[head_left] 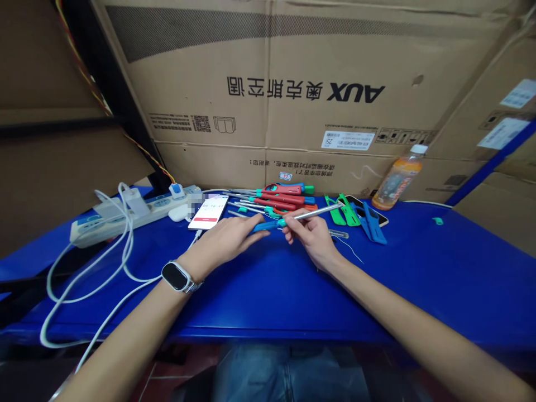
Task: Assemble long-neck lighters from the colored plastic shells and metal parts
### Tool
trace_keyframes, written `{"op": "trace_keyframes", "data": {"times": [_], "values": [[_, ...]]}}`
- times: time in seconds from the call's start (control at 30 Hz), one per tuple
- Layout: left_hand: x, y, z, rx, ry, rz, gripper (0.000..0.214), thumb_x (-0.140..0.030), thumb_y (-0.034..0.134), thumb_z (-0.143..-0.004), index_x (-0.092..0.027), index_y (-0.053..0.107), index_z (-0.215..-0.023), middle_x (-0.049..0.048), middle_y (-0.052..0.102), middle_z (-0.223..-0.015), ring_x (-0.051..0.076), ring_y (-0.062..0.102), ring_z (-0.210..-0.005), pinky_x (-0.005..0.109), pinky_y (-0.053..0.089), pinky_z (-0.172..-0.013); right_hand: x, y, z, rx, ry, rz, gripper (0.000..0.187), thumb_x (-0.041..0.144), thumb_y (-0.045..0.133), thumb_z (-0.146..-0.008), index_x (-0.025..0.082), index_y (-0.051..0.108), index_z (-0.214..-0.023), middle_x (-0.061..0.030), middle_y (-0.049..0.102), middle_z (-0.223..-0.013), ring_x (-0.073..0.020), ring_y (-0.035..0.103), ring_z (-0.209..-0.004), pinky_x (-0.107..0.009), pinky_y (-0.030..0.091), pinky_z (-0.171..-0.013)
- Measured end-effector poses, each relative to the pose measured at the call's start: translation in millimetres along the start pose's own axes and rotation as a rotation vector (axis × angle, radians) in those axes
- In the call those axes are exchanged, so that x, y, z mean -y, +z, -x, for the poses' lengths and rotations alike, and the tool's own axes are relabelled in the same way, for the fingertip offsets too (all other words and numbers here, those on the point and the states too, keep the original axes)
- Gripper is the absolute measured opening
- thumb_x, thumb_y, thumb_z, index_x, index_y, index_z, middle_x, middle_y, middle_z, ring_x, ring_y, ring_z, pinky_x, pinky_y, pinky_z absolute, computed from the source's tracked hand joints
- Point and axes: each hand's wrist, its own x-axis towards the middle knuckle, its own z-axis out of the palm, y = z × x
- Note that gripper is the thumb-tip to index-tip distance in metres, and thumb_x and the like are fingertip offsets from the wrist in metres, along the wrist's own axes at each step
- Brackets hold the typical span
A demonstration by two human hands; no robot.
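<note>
My left hand [228, 237] lies over the blue handle of a screwdriver [293, 218], fingers closed on it; a smartwatch [178, 276] sits on that wrist. My right hand [312, 234] pinches the same screwdriver near the teal collar, its metal shaft pointing right and up. Just behind lies a pile of red, teal and blue screwdrivers [278, 200]. Green [343, 211] and blue plastic pieces [372, 223] lie to the right of the hands.
A phone [208, 212] with a lit screen lies left of the pile, by a white power strip [121, 215] with looping white cables [84, 279]. An orange drink bottle [397, 178] leans on large cardboard boxes [293, 89] behind the blue table [439, 279].
</note>
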Motion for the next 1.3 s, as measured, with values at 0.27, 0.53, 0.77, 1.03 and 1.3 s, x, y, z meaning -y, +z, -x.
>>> {"op": "trace_keyframes", "data": {"times": [0.27, 0.53, 0.77, 1.03, 1.3], "values": [[-8, 0.2, -3, 0.033, -0.069, -0.019, 0.026, -0.044, 0.046, -0.100, -0.021, 0.054, -0.108, 0.0064, 0.068, -0.081, 0.025, 0.068, -0.072, 0.029, 0.045, -0.059, -3, 5, -9, 0.032, -0.012, 0.041, 0.036, 0.050, 0.078, -0.071, 0.019, 0.063, -0.083, 0.0010, 0.065, -0.065, -0.0110, 0.058, -0.056, -0.025, 0.046, -0.051], [-14, 11.8, -10, -0.061, -0.063, 0.323, 0.024, -0.041, 0.046, -0.100, -0.020, 0.055, -0.107, 0.0031, 0.068, -0.081, 0.020, 0.065, -0.070, 0.027, 0.044, -0.064, 2, 7, -9, 0.067, -0.002, 0.114, 0.041, 0.057, 0.072, -0.076, 0.019, 0.060, -0.087, 0.0007, 0.063, -0.065, -0.0113, 0.056, -0.054, -0.025, 0.047, -0.050], [-29, 29.8, -19, -0.158, -0.041, 0.885, 0.042, -0.032, 0.058, -0.089, -0.017, 0.050, -0.128, 0.0068, 0.066, -0.103, 0.022, 0.063, -0.101, 0.031, 0.051, -0.089, -4, 18, 2, 0.016, -0.174, 0.278, 0.031, 0.048, 0.066, -0.084, 0.021, 0.061, -0.100, -0.0026, 0.064, -0.087, -0.0156, 0.059, -0.075, -0.027, 0.051, -0.066], [-28, 17.8, -12, -0.190, 0.121, 0.387, 0.023, -0.035, 0.049, -0.098, -0.019, 0.064, -0.104, 0.0072, 0.066, -0.100, 0.022, 0.061, -0.094, 0.034, 0.049, -0.085, 7, 9, -2, -0.014, -0.203, 0.359, 0.031, 0.050, 0.051, -0.094, 0.021, 0.062, -0.099, -0.0030, 0.070, -0.093, -0.0156, 0.066, -0.074, -0.028, 0.055, -0.070], [-16, -6.0, -1, -0.568, 0.432, -0.086, 0.009, -0.025, 0.061, -0.090, -0.018, 0.064, -0.085, 0.0053, 0.064, -0.081, 0.019, 0.056, -0.078, 0.033, 0.044, -0.073, 2, -8, -1, 0.194, -0.018, 0.601, 0.027, 0.045, 0.054, -0.092, 0.020, 0.062, -0.100, 0.0039, 0.059, -0.064, -0.0087, 0.048, -0.041, -0.021, 0.038, -0.042]]}}
